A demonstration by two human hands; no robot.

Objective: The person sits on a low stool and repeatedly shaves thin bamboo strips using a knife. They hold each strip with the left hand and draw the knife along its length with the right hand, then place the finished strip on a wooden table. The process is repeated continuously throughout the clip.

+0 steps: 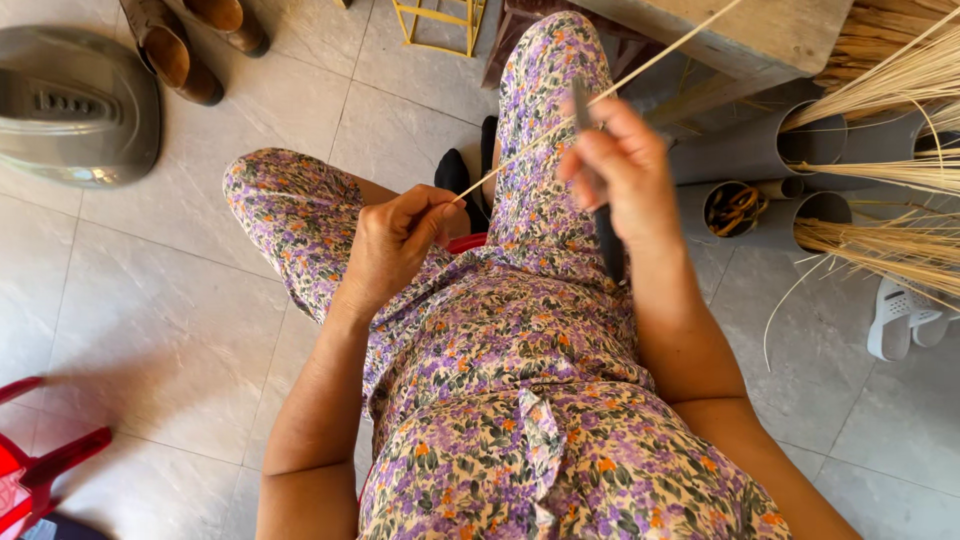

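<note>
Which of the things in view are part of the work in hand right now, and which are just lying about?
In use:
left hand pinching the thin straw strip
right hand gripping the dark knife
straw bundles in grey tubes

Lying about:
grey fan
brown boots
white sandals
red chair
yellow frame

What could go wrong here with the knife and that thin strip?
The right hand holds a dark knife against the thin strip, close to its own fingers, so a slip might cut them. The left hand pinches only the strip's end; it could pull free or snap.
</note>
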